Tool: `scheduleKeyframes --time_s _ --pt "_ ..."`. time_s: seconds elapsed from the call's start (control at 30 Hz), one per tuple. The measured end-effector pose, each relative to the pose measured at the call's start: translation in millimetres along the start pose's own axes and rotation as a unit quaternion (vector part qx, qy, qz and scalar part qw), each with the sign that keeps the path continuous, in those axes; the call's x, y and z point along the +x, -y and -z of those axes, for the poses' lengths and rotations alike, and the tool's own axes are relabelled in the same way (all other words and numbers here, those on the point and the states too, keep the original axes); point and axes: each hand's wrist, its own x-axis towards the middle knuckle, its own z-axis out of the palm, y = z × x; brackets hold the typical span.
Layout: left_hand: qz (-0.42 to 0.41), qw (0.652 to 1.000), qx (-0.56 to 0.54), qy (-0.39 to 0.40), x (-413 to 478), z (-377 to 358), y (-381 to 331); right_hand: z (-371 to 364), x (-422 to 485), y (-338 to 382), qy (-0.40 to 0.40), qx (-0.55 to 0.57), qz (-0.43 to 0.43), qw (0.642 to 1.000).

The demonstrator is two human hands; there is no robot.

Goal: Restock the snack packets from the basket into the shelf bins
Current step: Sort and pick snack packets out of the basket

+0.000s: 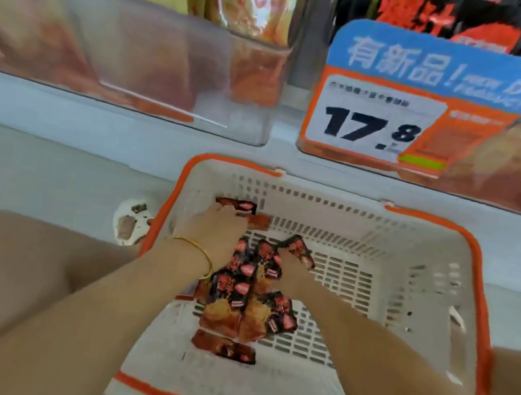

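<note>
head view: left hand point(211, 234) and right hand point(291, 263), apart in the basket point(336, 216), each grip snack packets point(244, 299) from a small pile, so restocking the shelf bins point(170, 70) seems nearly done.

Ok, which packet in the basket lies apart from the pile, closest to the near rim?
The dark packet lying flat and alone on the basket floor, just on the near side of the heaped pile. The other packets lie farther in.

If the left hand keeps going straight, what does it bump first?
Probably the dark snack packet at the fingertips of the left hand, by the far wall of the basket; that wall comes next. Depth is unclear.
</note>
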Motion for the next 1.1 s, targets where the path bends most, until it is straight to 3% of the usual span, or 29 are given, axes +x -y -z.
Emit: scheduleKeyframes --time_s 0.07,0.2,0.37,0.43,0.53,0.7,0.8,0.93,1.1 --pt "0.014 1.0 -0.007 0.002 1.6 -6.2 2.4 -14.6 14.6 4.3 0.001 0.0 -0.007 1.0" --pt "0.02 1.0 -0.018 0.007 4.1 -9.4 5.1 -29.8 29.4 8.7 -0.069 -0.103 -0.038 0.991" --pt "0.017 0.999 -0.041 0.032 -0.2 -9.3 4.3 -29.4 18.4 4.8 -0.006 -0.125 -0.045 0.991" --pt "0.016 0.998 -0.048 0.033 -4.0 -9.1 5.5 -34.1 14.5 -1.6 -0.004 -0.124 -0.027 0.992" --pt "0.013 0.998 -0.05 0.031 -8.0 -7.1 4.8 -24.8 -3.3 1.5 -0.019 -0.036 0.028 0.999" --pt "0.009 0.995 -0.087 0.055 -14.8 4.2 -18.1 46.6 -61.1 3.2 -0.085 0.017 0.071 0.994" --pt "-0.003 0.981 -0.184 0.054 -24.7 25.5 -43.4 99.1 -111.2 0.3 -0.058 0.125 0.113 0.984" --pt "-0.061 0.961 -0.268 -0.006 -51.6 77.2 -87.2 154.1 -193.7 5.0 -0.052 0.163 0.184 0.968" --pt "-0.166 0.933 -0.303 -0.106 -86.7 147.8 -136.7 211.4 -297.6 3.6 -0.132 0.15 0.245 0.949"
